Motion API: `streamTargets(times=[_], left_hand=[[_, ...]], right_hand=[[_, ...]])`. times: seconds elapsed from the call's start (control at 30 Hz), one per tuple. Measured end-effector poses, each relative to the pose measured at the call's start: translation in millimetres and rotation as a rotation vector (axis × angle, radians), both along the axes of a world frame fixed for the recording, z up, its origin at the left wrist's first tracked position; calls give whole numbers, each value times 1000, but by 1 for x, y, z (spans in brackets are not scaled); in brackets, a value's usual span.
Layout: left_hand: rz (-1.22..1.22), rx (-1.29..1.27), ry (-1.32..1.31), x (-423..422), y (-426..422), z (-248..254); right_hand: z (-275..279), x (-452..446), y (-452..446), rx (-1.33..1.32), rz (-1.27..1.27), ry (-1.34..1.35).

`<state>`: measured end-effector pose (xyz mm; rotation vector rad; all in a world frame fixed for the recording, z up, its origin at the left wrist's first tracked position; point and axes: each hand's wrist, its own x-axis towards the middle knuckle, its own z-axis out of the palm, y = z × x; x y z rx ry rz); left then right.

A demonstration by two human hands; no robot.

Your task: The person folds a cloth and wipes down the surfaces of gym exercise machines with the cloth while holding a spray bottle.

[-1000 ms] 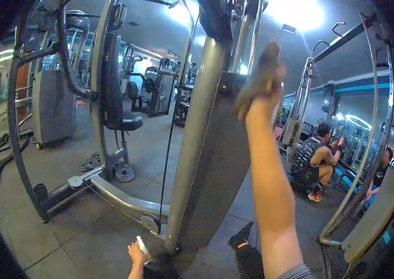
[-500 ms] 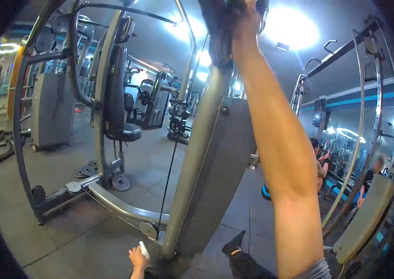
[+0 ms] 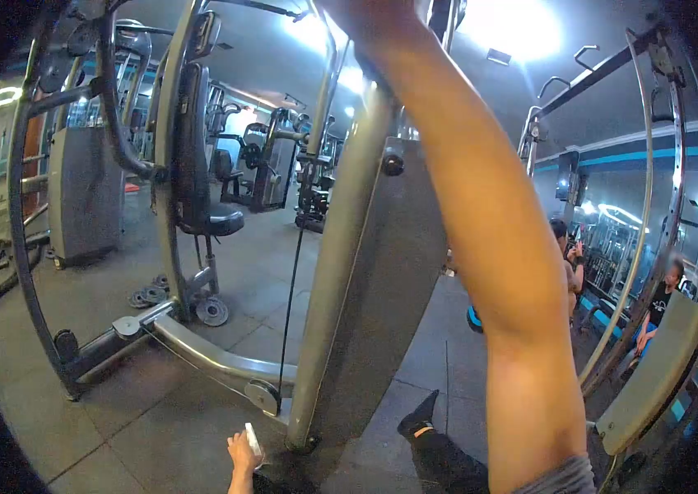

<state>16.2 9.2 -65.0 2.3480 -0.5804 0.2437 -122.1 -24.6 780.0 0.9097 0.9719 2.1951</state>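
Near the bottom edge, my left hand [image 3: 241, 454] is closed around a slim white object [image 3: 252, 439], low over the floor beside the machine's base; what kind it is I cannot make out. My right arm [image 3: 489, 222] stretches up past the machine's grey side panel [image 3: 382, 272]. At the top edge my right hand [image 3: 378, 18] is blurred and partly cut off, close to the upper end of the thick grey upright [image 3: 345, 239]. Its fingers and anything in them are hidden.
A padded black seat [image 3: 217, 221] stands on the frame at left, with weight plates [image 3: 211, 310] on the floor nearby. A pulley [image 3: 262, 397] and cable run low in front. Two people sit at right, behind a padded bench [image 3: 653, 375]. My foot [image 3: 420, 418] shows below.
My right hand has moved left across the top of the upright, and the elbow is more bent. The dark thing seen by that hand no longer shows. My left hand stays nearly still.
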Motion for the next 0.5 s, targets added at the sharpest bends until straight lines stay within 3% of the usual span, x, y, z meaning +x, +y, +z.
streamTargets(times=[0.07, 0.23, 0.3, 0.43, 0.5], left_hand=[[20, -9, 31, -4, -2, 6], [56, -32, 112, -18, -6, 41], [33, -24, 122, -21, -3, 47], [84, -59, 47, -19, -4, 34], [73, -64, -16, -6, -6, 14]], right_hand=[[4, 39, -40, -27, 143, 42], [-45, 70, -161, 357, -150, 231], [-65, 67, -166, 357, -290, 229], [-91, 54, -138, 84, -777, 116], [-59, 76, -113, 322, -673, 343]])
